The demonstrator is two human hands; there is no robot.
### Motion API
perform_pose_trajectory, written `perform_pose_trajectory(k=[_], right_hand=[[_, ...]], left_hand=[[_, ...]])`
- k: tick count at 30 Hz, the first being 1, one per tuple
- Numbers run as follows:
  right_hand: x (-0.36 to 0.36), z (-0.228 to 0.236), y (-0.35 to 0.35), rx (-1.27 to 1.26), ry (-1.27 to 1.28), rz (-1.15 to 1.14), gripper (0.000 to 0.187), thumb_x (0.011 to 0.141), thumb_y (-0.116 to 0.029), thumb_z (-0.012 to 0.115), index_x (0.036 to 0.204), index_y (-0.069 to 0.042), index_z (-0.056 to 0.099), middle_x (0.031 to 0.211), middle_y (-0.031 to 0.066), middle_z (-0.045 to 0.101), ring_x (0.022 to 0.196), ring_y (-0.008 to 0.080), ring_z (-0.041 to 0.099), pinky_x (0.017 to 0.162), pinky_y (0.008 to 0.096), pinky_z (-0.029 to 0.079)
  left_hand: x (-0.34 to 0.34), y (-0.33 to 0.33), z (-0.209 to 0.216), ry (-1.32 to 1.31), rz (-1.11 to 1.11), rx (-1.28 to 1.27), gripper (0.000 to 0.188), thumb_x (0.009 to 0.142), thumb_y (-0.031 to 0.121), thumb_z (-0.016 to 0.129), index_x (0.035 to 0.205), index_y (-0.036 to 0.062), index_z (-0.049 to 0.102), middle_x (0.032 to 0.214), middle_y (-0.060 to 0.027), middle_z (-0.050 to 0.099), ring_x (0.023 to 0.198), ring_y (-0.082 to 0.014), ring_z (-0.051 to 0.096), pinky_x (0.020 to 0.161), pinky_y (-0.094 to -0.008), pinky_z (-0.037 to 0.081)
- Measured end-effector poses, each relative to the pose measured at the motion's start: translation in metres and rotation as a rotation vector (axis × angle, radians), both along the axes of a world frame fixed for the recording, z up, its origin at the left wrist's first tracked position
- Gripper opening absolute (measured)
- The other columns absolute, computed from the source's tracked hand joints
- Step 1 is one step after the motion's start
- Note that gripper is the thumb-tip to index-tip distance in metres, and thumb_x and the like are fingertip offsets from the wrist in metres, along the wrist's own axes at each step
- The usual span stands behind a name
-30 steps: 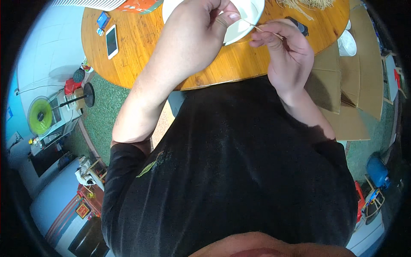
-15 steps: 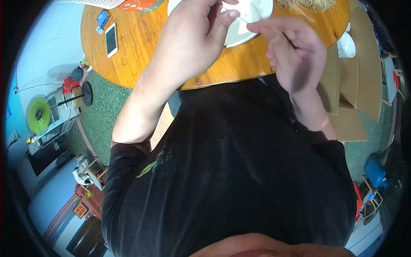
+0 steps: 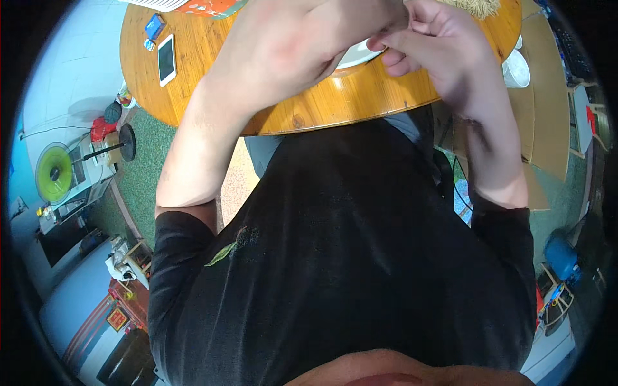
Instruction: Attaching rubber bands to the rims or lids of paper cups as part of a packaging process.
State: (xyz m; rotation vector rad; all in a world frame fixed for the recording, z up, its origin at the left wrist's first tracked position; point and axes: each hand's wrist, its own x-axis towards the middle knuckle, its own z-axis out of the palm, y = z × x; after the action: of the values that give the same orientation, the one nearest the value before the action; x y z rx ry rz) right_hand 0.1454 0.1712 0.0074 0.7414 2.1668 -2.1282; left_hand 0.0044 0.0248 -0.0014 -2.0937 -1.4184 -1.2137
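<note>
My left hand [image 3: 315, 42] reaches over the table with its back up and its fingers mostly hidden from sight. Close against it, my right hand [image 3: 444, 48] has its fingers curled and pinched together; whatever lies in the pinch does not show. Beneath both hands a white plate [image 3: 362, 55] peeks out, most of it covered. Beyond my right hand lies a bundle of thin tan strands [image 3: 479, 8], partly cut off by the upper edge.
On the round wooden table [image 3: 322, 112] a white phone [image 3: 167, 61] and a small blue box [image 3: 154, 26] lie at the left. An orange patterned container [image 3: 209, 6] stands at the back. Cardboard [image 3: 547, 96] and a white cup [image 3: 516, 69] are off to the right.
Both hands have moved farther over the plate and come together. The thin strand that stretched between them earlier is now out of sight. My right fingers have curled in.
</note>
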Motion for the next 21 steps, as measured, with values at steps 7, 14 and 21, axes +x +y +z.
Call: perform_pose_trajectory(k=[7,14,21], right_hand=[[0.000,0.009,0.006,0.027,-0.029,0.189,0.007,0.098,-0.004,0.066,0.099,0.003,0.070,0.086,0.0078,0.073,0.074,0.0129,0.069,0.071,0.0240,0.057],[0.002,-0.023,0.020,-0.299,0.583,0.415,0.017,0.096,-0.008,0.070,0.109,0.003,0.069,0.098,0.0096,0.073,0.085,0.0165,0.070,0.080,0.0285,0.058],[0.027,-0.059,0.035,-0.176,0.430,0.222,0.022,0.104,-0.013,0.062,0.122,-0.002,0.068,0.112,0.0092,0.073,0.100,0.0159,0.072,0.088,0.0297,0.059]], left_hand=[[0.007,0.004,0.037,-0.033,0.062,-0.279,0.011,0.083,0.002,0.070,0.094,0.0033,0.069,0.084,-0.0104,0.067,0.080,-0.0295,0.069,0.072,-0.0371,0.055],[0.018,0.003,0.014,-0.615,0.096,-0.406,0.025,0.094,-0.008,0.064,0.115,0.0026,0.060,0.101,-0.0067,0.066,0.091,-0.0142,0.066,0.081,-0.0292,0.054],[0.019,-0.004,0.012,-0.935,-0.042,-0.652,0.036,0.089,-0.014,0.064,0.121,0.0026,0.056,0.106,-0.0039,0.063,0.099,-0.0095,0.062,0.088,-0.0257,0.052]])
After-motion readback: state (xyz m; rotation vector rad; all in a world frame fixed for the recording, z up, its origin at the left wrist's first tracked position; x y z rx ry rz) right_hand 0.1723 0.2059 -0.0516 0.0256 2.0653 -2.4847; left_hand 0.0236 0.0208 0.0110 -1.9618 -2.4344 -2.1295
